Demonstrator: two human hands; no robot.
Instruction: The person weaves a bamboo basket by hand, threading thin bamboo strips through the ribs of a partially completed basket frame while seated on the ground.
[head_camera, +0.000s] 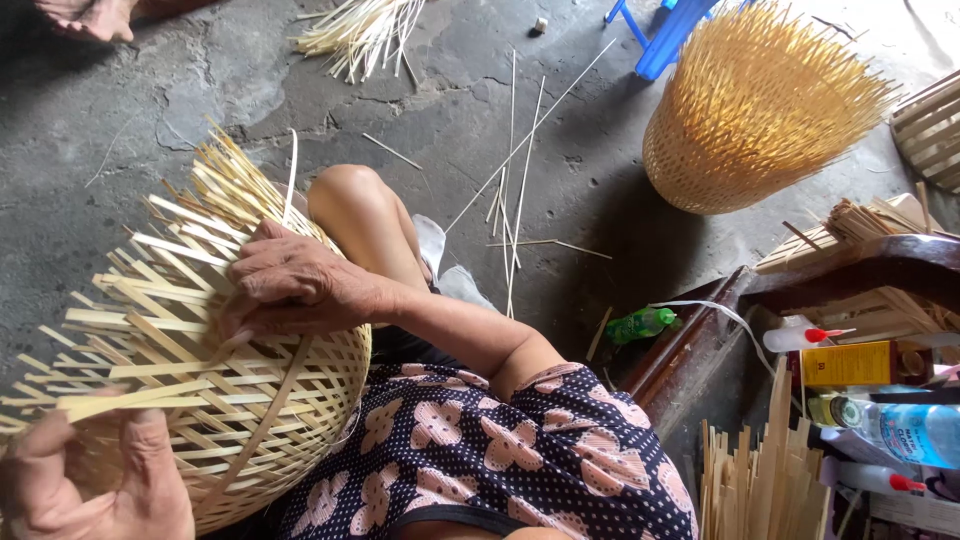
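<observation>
Grey, cracked concrete floor (200, 70), littered with loose bamboo strips (515, 170) toward its far edge. I note open floor ahead of the knee; the right side is crowded by a finished tall basket (750, 110) and a dark wooden rack (800, 290) of strips and bottles. My half-woven basket (200, 370) sits in the lap. Right hand (295, 285) presses flat on its weave; left hand (90, 480) grips a strip at its rim.

Soft, even daylight, brightest at the far right; faint shadows on the floor (480, 130); sharp focus, mild stretching at the edges.
</observation>
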